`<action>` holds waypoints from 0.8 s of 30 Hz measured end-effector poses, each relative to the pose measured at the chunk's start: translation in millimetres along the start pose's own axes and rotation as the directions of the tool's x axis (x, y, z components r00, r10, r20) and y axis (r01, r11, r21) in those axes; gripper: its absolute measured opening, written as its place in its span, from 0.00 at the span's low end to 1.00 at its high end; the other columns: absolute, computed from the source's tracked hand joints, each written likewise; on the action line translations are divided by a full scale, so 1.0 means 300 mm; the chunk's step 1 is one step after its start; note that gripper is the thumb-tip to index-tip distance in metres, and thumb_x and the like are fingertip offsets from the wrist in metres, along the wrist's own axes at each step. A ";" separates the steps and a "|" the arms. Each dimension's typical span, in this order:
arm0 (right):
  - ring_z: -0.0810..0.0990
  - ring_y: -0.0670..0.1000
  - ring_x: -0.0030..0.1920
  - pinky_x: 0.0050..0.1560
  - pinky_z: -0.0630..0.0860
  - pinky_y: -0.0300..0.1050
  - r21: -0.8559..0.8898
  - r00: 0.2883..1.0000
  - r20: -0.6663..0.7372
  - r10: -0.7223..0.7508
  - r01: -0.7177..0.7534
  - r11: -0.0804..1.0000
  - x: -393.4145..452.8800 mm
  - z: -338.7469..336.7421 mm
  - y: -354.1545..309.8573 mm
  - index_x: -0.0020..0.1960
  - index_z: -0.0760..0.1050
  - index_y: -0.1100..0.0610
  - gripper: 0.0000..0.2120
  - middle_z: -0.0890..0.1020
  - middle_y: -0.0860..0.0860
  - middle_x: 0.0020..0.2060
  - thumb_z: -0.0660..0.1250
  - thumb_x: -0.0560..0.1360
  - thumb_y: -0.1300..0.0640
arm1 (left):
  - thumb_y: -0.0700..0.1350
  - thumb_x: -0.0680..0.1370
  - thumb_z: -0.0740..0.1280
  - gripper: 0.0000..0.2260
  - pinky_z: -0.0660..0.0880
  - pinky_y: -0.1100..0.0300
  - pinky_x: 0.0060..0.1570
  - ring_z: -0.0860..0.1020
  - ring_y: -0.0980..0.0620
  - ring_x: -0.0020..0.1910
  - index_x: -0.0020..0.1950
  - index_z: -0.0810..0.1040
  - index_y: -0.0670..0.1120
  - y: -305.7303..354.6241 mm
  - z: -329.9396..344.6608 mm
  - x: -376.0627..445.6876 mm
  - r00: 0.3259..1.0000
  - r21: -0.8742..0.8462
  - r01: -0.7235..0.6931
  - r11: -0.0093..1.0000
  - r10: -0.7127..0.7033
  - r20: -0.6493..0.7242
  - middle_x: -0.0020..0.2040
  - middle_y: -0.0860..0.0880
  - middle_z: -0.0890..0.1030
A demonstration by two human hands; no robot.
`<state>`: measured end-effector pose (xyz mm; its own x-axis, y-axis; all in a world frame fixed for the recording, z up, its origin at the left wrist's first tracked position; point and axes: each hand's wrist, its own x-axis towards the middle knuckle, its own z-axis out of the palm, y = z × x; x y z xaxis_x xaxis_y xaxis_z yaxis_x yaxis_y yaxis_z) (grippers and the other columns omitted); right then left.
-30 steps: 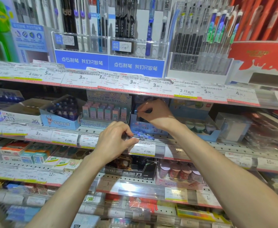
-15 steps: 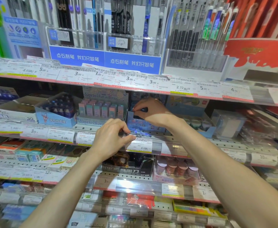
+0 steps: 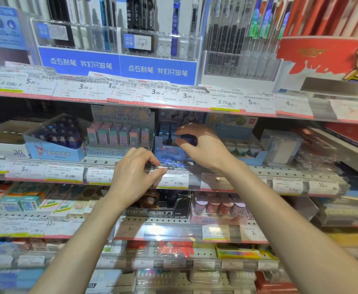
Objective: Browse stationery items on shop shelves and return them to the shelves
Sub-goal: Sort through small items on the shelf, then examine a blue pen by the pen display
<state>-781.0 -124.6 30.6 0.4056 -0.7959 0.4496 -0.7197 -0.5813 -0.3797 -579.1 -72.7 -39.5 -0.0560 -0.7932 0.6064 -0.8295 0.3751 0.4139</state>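
Observation:
My right hand (image 3: pixel 201 145) reaches into a blue display box (image 3: pixel 167 152) on the second shelf and pinches a small dark purple item (image 3: pixel 188 139) between thumb and fingers. My left hand (image 3: pixel 134 177) is at the shelf's front edge, fingers closed on a thin clear-wrapped packet with blue print (image 3: pixel 169 165) that lies along the price rail. Part of the packet is hidden under my fingers.
A Sanrio eraser display (image 3: pixel 120 134) stands left of the blue box, a purple-item box (image 3: pixel 57 141) further left. Pen racks (image 3: pixel 118 39) fill the top shelf. Price labels line every shelf rail (image 3: pixel 173 183). Tape rolls (image 3: pixel 218 206) sit on the shelf below.
My right hand has drawn slightly out of the blue box, with the dark purple item now showing in its fingers. The left hand stays on the clear packet at the rail.

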 end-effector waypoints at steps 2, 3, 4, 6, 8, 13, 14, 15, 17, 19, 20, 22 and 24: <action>0.78 0.50 0.59 0.59 0.74 0.44 -0.045 0.998 -0.064 0.019 -0.022 0.999 -0.060 0.004 0.014 0.63 0.79 0.54 0.15 0.81 0.49 0.59 0.65 0.79 0.50 | 0.57 0.72 0.73 0.09 0.68 0.59 0.42 0.71 0.57 0.47 0.44 0.79 0.53 0.001 0.003 -0.007 1.000 -0.031 -0.003 1.000 0.003 -0.011 0.43 0.59 0.76; 0.77 0.50 0.61 0.60 0.73 0.46 -0.072 0.995 -0.097 0.032 -0.039 0.997 -0.093 0.010 0.022 0.64 0.78 0.52 0.16 0.81 0.48 0.60 0.65 0.79 0.48 | 0.55 0.73 0.73 0.08 0.67 0.61 0.43 0.71 0.57 0.47 0.44 0.79 0.53 0.001 0.004 -0.013 1.000 -0.055 -0.004 0.998 0.003 -0.018 0.43 0.59 0.77; 0.77 0.50 0.61 0.61 0.73 0.47 -0.091 0.991 -0.131 0.039 -0.051 0.994 -0.127 0.014 0.027 0.65 0.77 0.52 0.17 0.80 0.48 0.61 0.64 0.79 0.47 | 0.54 0.74 0.72 0.07 0.67 0.64 0.44 0.72 0.57 0.48 0.44 0.80 0.52 0.005 0.004 -0.020 1.000 -0.086 -0.004 0.996 0.002 -0.025 0.44 0.59 0.77; 0.76 0.51 0.60 0.61 0.71 0.47 -0.093 0.979 -0.201 0.034 -0.054 0.994 -0.194 0.017 0.030 0.65 0.76 0.53 0.17 0.79 0.49 0.60 0.64 0.79 0.47 | 0.51 0.75 0.72 0.04 0.66 0.69 0.48 0.72 0.57 0.50 0.47 0.81 0.52 0.017 0.004 -0.035 0.999 -0.142 -0.007 0.990 0.000 -0.047 0.45 0.58 0.78; 0.75 0.50 0.60 0.62 0.69 0.44 -0.068 0.967 -0.253 0.021 -0.039 0.997 -0.254 0.013 0.030 0.64 0.77 0.55 0.16 0.78 0.49 0.59 0.65 0.79 0.49 | 0.48 0.76 0.71 0.04 0.67 0.67 0.51 0.73 0.56 0.52 0.50 0.81 0.51 0.034 0.003 -0.050 0.997 -0.166 -0.010 0.986 -0.004 -0.079 0.48 0.57 0.78; 0.72 0.46 0.66 0.67 0.68 0.42 0.089 0.933 -0.337 0.124 -0.099 0.991 -0.416 0.018 0.067 0.64 0.77 0.54 0.14 0.77 0.46 0.62 0.66 0.80 0.51 | 0.46 0.77 0.70 0.04 0.74 0.55 0.53 0.76 0.54 0.54 0.52 0.81 0.50 0.116 0.025 -0.116 0.987 -0.259 0.031 0.965 -0.070 -0.141 0.50 0.57 0.79; 0.71 0.44 0.67 0.68 0.67 0.41 0.128 0.928 -0.336 0.159 -0.122 0.984 -0.451 0.028 0.075 0.64 0.77 0.52 0.14 0.76 0.45 0.63 0.66 0.80 0.51 | 0.46 0.77 0.70 0.04 0.74 0.54 0.53 0.76 0.55 0.53 0.52 0.81 0.51 0.135 0.028 -0.135 0.985 -0.282 0.053 0.958 -0.097 -0.143 0.50 0.57 0.79; 0.71 0.44 0.67 0.68 0.68 0.41 0.160 0.922 -0.338 0.189 -0.142 0.977 -0.485 0.041 0.084 0.64 0.77 0.51 0.14 0.76 0.44 0.63 0.65 0.80 0.51 | 0.46 0.77 0.70 0.05 0.75 0.55 0.53 0.77 0.55 0.53 0.53 0.81 0.51 0.150 0.034 -0.154 0.982 -0.305 0.083 0.949 -0.130 -0.138 0.51 0.57 0.79; 0.72 0.43 0.65 0.65 0.71 0.42 0.215 0.903 -0.367 0.222 -0.150 0.965 -0.544 0.068 0.102 0.62 0.78 0.51 0.13 0.77 0.43 0.62 0.66 0.80 0.51 | 0.46 0.77 0.70 0.07 0.76 0.57 0.52 0.79 0.55 0.51 0.55 0.80 0.53 0.174 0.050 -0.195 0.971 -0.363 0.164 0.917 -0.215 -0.106 0.51 0.57 0.80; 0.76 0.41 0.60 0.61 0.74 0.42 0.299 0.893 -0.357 0.274 -0.169 0.939 -0.588 0.094 0.115 0.61 0.79 0.51 0.12 0.78 0.43 0.58 0.67 0.79 0.54 | 0.46 0.77 0.70 0.08 0.77 0.56 0.50 0.80 0.55 0.48 0.55 0.79 0.54 0.192 0.072 -0.241 0.958 -0.406 0.230 0.884 -0.280 -0.067 0.49 0.56 0.81; 0.77 0.41 0.57 0.59 0.75 0.43 0.340 0.893 -0.328 0.307 -0.192 0.921 -0.603 0.107 0.118 0.61 0.78 0.50 0.12 0.78 0.42 0.56 0.68 0.78 0.55 | 0.46 0.77 0.70 0.08 0.77 0.56 0.50 0.80 0.55 0.47 0.56 0.79 0.54 0.197 0.084 -0.261 0.952 -0.415 0.255 0.873 -0.301 -0.049 0.49 0.55 0.81; 0.78 0.41 0.53 0.58 0.75 0.47 0.375 0.889 -0.289 0.355 -0.236 0.896 -0.630 0.133 0.122 0.62 0.77 0.48 0.14 0.78 0.40 0.54 0.70 0.77 0.57 | 0.45 0.77 0.71 0.10 0.77 0.59 0.51 0.80 0.55 0.47 0.57 0.79 0.54 0.199 0.102 -0.300 0.940 -0.416 0.310 0.855 -0.340 0.003 0.49 0.54 0.82; 0.79 0.42 0.49 0.58 0.75 0.46 0.379 0.881 -0.278 0.382 -0.265 0.887 -0.653 0.153 0.119 0.61 0.77 0.47 0.14 0.78 0.39 0.52 0.71 0.77 0.58 | 0.45 0.77 0.70 0.10 0.76 0.62 0.51 0.80 0.56 0.48 0.58 0.79 0.54 0.195 0.100 -0.330 0.930 -0.420 0.350 0.837 -0.364 0.051 0.50 0.55 0.82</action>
<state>-860.1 2.7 -108.1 -0.0740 -0.8765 0.4756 -0.5320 -0.3687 -0.7623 -638.6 13.4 -95.7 0.2213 -0.8985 0.3792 -0.4804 0.2379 0.8442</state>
